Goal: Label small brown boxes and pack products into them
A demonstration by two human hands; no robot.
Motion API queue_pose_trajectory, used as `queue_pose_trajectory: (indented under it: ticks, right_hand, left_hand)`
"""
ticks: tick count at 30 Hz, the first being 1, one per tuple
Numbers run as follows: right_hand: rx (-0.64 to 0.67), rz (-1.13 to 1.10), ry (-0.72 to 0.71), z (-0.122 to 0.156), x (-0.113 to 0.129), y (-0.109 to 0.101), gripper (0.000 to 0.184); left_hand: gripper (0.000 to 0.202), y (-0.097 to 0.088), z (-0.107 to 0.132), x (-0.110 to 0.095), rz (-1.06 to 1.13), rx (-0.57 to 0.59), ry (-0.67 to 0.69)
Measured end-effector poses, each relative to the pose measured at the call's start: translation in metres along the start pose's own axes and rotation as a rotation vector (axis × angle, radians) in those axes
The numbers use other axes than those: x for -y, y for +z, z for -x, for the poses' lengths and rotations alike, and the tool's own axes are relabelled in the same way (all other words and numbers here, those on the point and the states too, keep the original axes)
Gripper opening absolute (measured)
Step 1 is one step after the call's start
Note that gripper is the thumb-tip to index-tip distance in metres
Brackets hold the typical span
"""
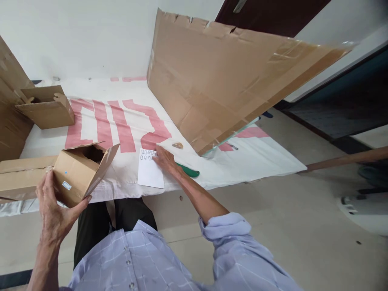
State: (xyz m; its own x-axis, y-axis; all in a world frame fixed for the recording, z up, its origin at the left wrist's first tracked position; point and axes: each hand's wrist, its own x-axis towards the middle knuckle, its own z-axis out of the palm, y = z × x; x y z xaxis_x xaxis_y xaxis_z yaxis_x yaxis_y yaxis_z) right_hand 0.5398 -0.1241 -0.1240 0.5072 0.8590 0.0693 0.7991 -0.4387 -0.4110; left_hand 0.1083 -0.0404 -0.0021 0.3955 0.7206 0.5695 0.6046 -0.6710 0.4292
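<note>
My left hand grips a small open cardboard box by its lower end, thumb on one side and fingers on the other. The box is tilted at the table's front edge, with its open flaps facing away and a small white label on its side. My right hand rests at the upper right of a white sheet of paper with rows of small drawn outlines. Its fingers are pinched together; what may be between them is too small to make out. Beside that hand lies a curved green object.
A white cloth with red markings covers the table. A tall cardboard panel stands at the right. Another open box sits back left, and a closed carton front left. A small brown piece lies past my right hand.
</note>
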Motion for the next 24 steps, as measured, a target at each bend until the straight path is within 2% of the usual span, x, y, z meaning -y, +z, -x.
queue_pose_trajectory:
  ticks: [5, 7, 10, 13, 16, 19, 22, 24]
  right_hand:
    - [-0.116, -0.058, -0.072, 0.007, 0.009, -0.001, 0.011]
    - [-0.163, -0.085, -0.107, 0.008, 0.018, -0.004, 0.014]
    - [-0.224, -0.177, -0.233, 0.012, 0.049, -0.016, 0.019]
    - [-0.246, -0.380, -0.512, 0.027, 0.096, -0.040, 0.022]
    - [-0.159, -0.477, -0.772, 0.052, 0.140, -0.066, 0.023]
    - [-0.016, -0.467, -0.925, 0.077, 0.163, -0.083, 0.028]
    - [0.151, -0.447, -0.982, 0.093, 0.169, -0.087, 0.027]
    - [0.225, -0.445, -0.941, 0.095, 0.169, -0.087, 0.023]
  left_hand:
    - [0.117, 0.001, 0.010, 0.001, 0.034, -0.014, 0.015]
    - [0.119, -0.001, 0.016, 0.002, 0.026, -0.014, 0.032]
    - [0.118, -0.004, 0.026, 0.003, 0.035, 0.007, 0.055]
    - [0.120, -0.005, 0.039, 0.009, 0.102, 0.078, 0.056]
    - [0.124, 0.002, 0.052, 0.019, 0.218, 0.192, -0.039]
    - [0.123, 0.013, 0.061, 0.030, 0.320, 0.288, -0.159]
    - [0.116, 0.020, 0.063, 0.035, 0.359, 0.337, -0.238]
    - [0.113, 0.018, 0.061, 0.035, 0.391, 0.363, -0.275]
